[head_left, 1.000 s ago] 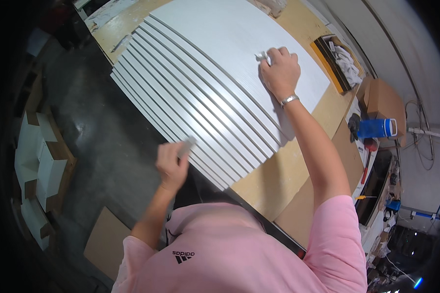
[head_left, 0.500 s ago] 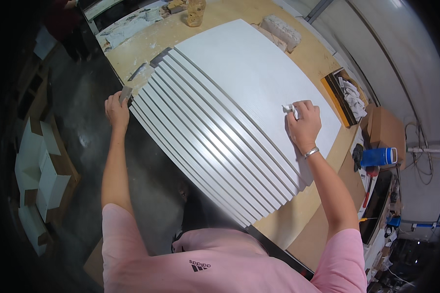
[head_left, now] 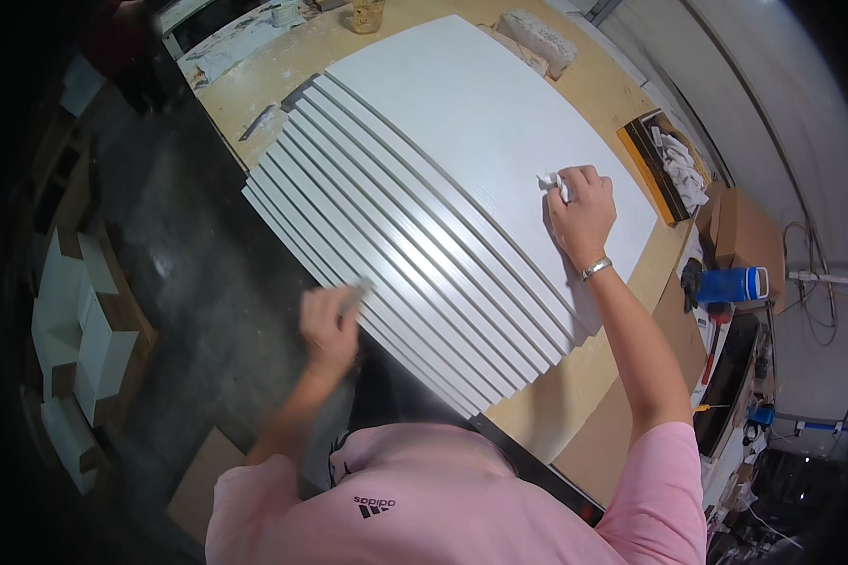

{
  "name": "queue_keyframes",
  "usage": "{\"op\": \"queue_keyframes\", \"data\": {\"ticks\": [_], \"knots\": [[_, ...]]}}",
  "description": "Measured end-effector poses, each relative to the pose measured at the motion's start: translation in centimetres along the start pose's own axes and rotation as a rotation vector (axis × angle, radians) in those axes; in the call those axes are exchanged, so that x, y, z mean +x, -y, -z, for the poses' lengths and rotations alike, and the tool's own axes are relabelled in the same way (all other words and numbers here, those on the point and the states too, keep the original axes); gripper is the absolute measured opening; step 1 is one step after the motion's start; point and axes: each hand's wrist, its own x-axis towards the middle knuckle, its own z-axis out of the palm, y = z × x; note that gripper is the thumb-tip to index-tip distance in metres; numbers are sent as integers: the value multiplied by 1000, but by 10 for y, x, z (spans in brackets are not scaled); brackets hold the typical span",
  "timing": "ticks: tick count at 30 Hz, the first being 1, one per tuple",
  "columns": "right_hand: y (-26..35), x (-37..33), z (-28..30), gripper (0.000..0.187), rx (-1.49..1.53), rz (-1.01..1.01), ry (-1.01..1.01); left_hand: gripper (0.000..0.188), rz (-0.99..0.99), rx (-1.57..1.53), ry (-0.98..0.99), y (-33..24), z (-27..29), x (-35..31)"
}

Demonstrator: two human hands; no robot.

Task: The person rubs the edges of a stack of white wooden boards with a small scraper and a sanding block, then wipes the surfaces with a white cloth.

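drawn in from the far corner to mid-edge, the left hand (head_left: 328, 325) closes round a blurred grey block (head_left: 358, 291) — seemingly smoothing white panels (head_left: 462, 113) fanned across the bench (head_left: 594, 94), next wanting even pressure — while the right hand (head_left: 582, 215) pinches a crumpled white wad (head_left: 556, 185).

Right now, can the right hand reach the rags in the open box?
Probably yes: the way from the right hand over the white panel to the rags looks free, though this hand holds a white wad.
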Motion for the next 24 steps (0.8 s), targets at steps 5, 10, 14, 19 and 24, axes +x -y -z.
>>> {"op": "queue_keyframes", "data": {"ticks": [5,10,14,19,24], "knots": [[0,1,-1,14,-22,-1,5,30,-105,-197,257,-108,-29,-101],[2,1,0,14,-53,-15,28,28,-251,-306,222,-106,-19,-79],[-2,-1,3,14,-48,-20,21,20,57,-21,-152,23,12,38],[6,1,-2,14,-39,-9,28,30,254,214,-269,176,57,140],[0,0,1,14,-48,-18,16,31,283,274,-198,200,43,152]]}}
